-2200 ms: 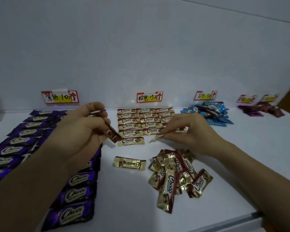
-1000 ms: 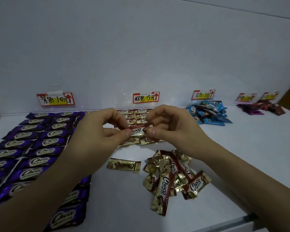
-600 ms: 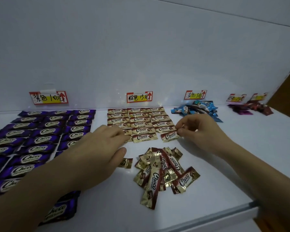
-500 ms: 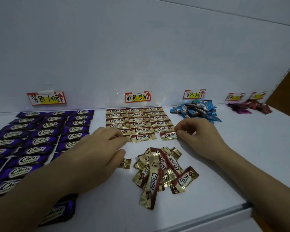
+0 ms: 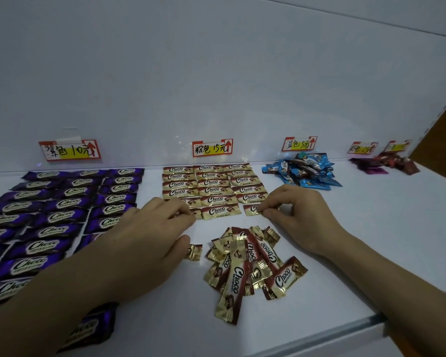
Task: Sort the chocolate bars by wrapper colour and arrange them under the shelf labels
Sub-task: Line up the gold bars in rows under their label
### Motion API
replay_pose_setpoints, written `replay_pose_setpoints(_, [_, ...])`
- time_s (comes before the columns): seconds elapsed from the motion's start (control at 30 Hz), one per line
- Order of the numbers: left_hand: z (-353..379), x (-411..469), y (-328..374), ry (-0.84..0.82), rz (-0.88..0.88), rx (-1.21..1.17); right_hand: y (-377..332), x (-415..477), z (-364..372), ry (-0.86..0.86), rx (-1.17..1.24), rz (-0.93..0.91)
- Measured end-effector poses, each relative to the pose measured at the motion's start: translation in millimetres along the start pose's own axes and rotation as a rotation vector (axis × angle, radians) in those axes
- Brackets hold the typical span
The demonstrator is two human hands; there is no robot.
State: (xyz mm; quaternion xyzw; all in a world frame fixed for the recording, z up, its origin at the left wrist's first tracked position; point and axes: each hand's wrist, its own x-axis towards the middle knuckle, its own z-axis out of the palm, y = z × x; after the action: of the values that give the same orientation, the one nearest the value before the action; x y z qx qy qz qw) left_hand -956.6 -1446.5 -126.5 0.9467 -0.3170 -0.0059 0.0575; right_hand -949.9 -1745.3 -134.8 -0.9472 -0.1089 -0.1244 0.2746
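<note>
Pinching a gold bar between thumb and forefinger, the right hand held it at the front-right corner of the gold grid; the left hand, fingers relaxed, rested on the front-left corner, beside the unsorted pile.

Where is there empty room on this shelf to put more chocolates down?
The biggest bare patch is the white shelf right of the right hand, in front of the blue bars. Another runs along the front edge, between the left forearm and the loose gold pile. It is crowded at the purple rows, the gold rows and between the two hands.
</note>
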Motion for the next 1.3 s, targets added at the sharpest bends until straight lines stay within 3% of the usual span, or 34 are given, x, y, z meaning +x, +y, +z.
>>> replay_pose_setpoints(0.3, [0, -1, -3, -0.01, -0.003, 0.011, -1, 3, 4, 0.007, -0.057, -0.057])
replay_pose_setpoints(0.47, [-17, -5, 9, 0.022, -0.05, -0.02, 0, 2, 4, 0.164, -0.016, -0.046])
replay_pose_setpoints(0.6, [-27, -17, 59, -0.071, -0.085, -0.045, -2, -3, 2, 0.208, -0.012, -0.075])
replay_pose_setpoints(0.8, [-8, 13, 133, -0.174, -0.315, -0.073, 3, -3, -6, 0.234, 0.031, 0.014])
replay_pose_setpoints(1.0, [19, 35, 153, 0.003, -0.426, 0.018, 13, 0, -11, 0.303, 0.088, 0.156])
replay_pose_setpoints(1.3, [31, 34, 162, 0.202, -0.336, -0.044, 16, 0, -13, 0.315, 0.187, 0.188])
